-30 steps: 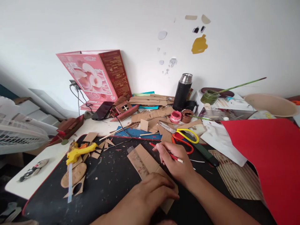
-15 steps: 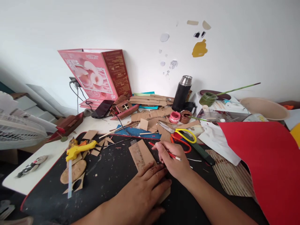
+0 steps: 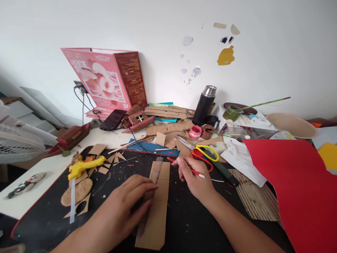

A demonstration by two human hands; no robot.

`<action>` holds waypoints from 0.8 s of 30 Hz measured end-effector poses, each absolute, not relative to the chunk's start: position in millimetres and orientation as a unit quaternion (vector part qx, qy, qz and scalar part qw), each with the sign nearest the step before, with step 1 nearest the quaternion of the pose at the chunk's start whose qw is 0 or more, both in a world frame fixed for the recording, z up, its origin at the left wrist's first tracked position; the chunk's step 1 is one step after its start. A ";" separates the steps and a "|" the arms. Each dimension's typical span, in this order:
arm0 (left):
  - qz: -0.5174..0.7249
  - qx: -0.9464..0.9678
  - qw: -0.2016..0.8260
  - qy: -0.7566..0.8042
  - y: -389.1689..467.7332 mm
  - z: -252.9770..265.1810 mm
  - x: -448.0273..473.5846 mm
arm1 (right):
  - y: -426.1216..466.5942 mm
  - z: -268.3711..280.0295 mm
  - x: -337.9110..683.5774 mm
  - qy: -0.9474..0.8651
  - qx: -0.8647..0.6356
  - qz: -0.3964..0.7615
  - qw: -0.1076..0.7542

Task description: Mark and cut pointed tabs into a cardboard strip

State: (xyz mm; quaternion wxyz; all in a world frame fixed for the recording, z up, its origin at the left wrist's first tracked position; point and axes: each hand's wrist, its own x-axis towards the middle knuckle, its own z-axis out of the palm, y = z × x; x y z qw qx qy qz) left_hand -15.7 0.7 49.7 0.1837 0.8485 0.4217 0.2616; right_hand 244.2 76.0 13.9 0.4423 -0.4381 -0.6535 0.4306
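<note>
A strip of brown cardboard point(image 3: 160, 214) lies lengthwise on the black mat in front of me. Along its left edge runs a clear ruler point(image 3: 158, 164), its middle covered by my left hand point(image 3: 129, 202). The fingers and thumb of that hand bend onto the ruler. To the right of the strip, my right hand point(image 3: 196, 177) is closed around a red pencil point(image 3: 196, 173), whose sharpened end points left past the knuckles. Just beyond this hand lie scissors point(image 3: 202, 153) with yellow and red handles and a dark green cutter-like tool point(image 3: 223, 170).
A yellow glue gun point(image 3: 84, 167) rests among cardboard scraps on the left. Behind stand paint jars point(image 3: 195, 132), a black flask point(image 3: 204, 107) and a pink box point(image 3: 102, 80). A red sheet point(image 3: 276, 175) and a ridged mat point(image 3: 254, 196) are at right; a fan point(image 3: 21, 140) is at far left.
My left hand has moved left, off the middle of the cardboard and onto the ruler. The cardboard and ruler have turned to lie straighter toward me. My right hand stays nearly in place with the pencil.
</note>
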 end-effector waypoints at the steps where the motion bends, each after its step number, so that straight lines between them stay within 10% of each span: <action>1: 0.267 0.842 0.158 0.440 1.7 43.7 -18.2 | 76.5 13.7 244.1 -0.647 -0.438 0.437 0.446; 24: 0.174 0.845 -0.019 0.504 -8.7 8.7 -27.5 | 75.3 5.8 242.5 -0.665 -0.433 0.421 0.439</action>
